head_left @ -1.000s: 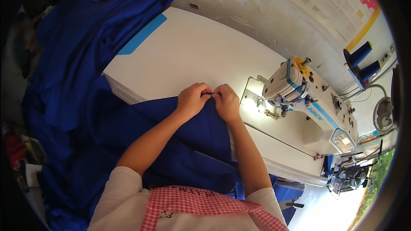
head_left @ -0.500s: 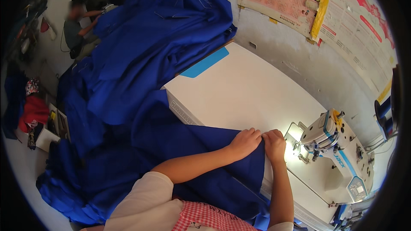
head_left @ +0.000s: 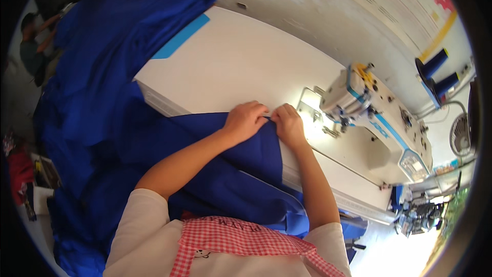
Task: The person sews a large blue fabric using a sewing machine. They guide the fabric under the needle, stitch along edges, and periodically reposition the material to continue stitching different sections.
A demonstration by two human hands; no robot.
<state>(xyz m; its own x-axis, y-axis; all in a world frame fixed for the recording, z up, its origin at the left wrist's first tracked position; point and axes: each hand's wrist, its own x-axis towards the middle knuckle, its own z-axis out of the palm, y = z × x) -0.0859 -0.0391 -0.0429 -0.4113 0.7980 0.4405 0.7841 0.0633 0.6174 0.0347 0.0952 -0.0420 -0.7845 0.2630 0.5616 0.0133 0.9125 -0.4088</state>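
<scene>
Over the front edge of the table (head_left: 241,61), left of the sewing machine (head_left: 385,124), a blue cloth (head_left: 210,156) lies with its upper corner on the tabletop and the rest hanging toward the person's lap. Left hand (head_left: 247,121) and right hand (head_left: 288,124) meet at that corner, each pinching the hem between thumb and curled fingers; fingertips close together, exact contact partly hidden. The paired grip probably keeps the fold flat and aligned; the tabletop seems to bear part of the weight. Hands sit near the lit needle area, likely because the light and short reach help there.

Materials: cloth matt, opaque, apparently mid-weight; it drapes in broad soft folds, with a pale line along one lower edge. Tabletop smooth, white, with a blue corner patch (head_left: 182,37) at its left edge. Machine body hard, glossy, rounded, with a light-blue stripe. Beyond the left edge, a heap (head_left: 128,25) of similar blue fabric, creased deeply; cannot tell whether it joins the held piece. Dark blue cone spools (head_left: 435,64) stand behind the machine, presumably to feed thread.
</scene>
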